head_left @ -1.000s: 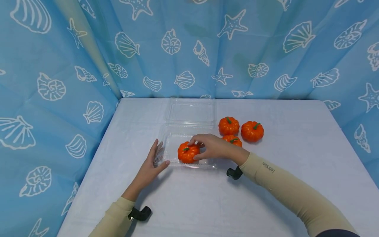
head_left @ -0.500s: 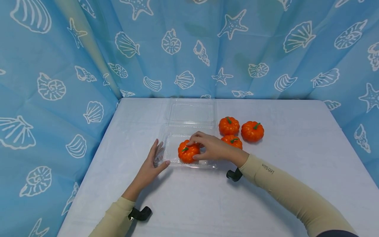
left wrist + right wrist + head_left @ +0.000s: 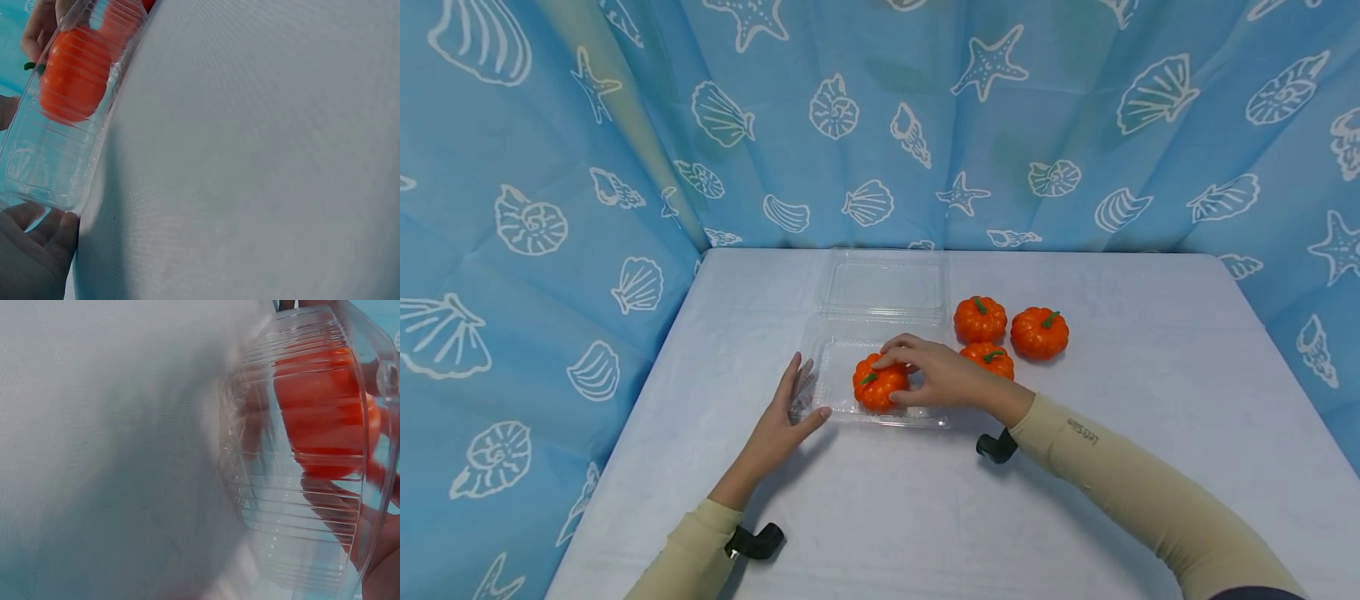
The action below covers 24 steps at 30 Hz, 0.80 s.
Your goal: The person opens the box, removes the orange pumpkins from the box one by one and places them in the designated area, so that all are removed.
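A clear plastic clamshell container [image 3: 831, 346] lies with its lid [image 3: 883, 283] folded back. Inside its base is a small orange pumpkin [image 3: 872, 392] with a green stem, tilted a little to the left. My right hand [image 3: 943, 375] reaches in over the container's right side and grips this pumpkin between thumb and fingers; in the right wrist view the pumpkin [image 3: 322, 412] shows through the ribbed clear wall. My left hand [image 3: 778, 429] rests at the container's left side, its fingers straight along the wall and the thumb near the front corner.
Three more orange pumpkins stand right of the container: one at the back [image 3: 979, 319], one farther right [image 3: 1039, 333], and one [image 3: 988, 357] partly behind my right hand. A white cloth covers the table [image 3: 925, 517]. A blue seashell curtain [image 3: 880, 125] hangs behind it.
The gripped pumpkin has turned slightly, its stem tipping left and forward, and has shifted a few pixels to the right with my right hand. My left hand and the container have stayed put.
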Each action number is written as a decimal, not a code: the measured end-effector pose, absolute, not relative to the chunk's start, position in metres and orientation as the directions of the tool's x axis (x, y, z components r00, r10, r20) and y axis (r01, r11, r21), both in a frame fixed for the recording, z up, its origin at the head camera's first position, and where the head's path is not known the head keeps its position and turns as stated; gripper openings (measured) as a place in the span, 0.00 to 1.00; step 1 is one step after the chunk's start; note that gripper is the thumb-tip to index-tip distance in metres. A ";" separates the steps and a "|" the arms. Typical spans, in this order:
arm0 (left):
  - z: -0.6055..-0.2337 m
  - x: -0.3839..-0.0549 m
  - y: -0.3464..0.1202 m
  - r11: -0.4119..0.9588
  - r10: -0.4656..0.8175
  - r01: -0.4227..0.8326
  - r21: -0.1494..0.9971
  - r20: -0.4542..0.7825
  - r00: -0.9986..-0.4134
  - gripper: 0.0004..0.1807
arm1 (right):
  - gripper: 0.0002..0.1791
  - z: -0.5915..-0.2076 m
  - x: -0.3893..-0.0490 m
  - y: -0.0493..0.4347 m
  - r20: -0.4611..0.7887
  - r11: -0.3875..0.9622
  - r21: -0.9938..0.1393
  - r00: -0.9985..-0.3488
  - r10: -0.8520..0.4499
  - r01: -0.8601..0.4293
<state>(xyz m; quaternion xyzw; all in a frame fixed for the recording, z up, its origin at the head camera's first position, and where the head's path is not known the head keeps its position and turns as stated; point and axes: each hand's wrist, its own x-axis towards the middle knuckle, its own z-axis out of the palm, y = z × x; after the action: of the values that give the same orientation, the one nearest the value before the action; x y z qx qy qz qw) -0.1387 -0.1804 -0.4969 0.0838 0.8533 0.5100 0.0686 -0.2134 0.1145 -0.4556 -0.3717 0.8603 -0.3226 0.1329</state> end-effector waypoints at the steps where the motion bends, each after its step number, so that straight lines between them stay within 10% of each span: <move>1: -0.497 -0.139 -0.180 0.466 0.212 0.071 0.882 -0.033 -0.977 0.53 | 0.23 -0.455 -0.213 0.115 0.016 0.517 -0.650 -0.690 -0.723 -0.557; 24: -0.494 -0.138 -0.180 0.476 0.207 0.073 0.876 -0.031 -0.978 0.55 | 0.21 -0.440 -0.210 0.147 0.067 0.509 -0.702 -0.758 -0.649 -0.498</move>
<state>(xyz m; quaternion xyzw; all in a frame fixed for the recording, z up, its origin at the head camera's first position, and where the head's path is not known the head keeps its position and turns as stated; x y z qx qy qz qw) -0.1380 -0.1796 -0.4945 0.0818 0.8565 0.5053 0.0661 -0.2096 0.1466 -0.4396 -0.3325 0.8626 -0.3672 0.1025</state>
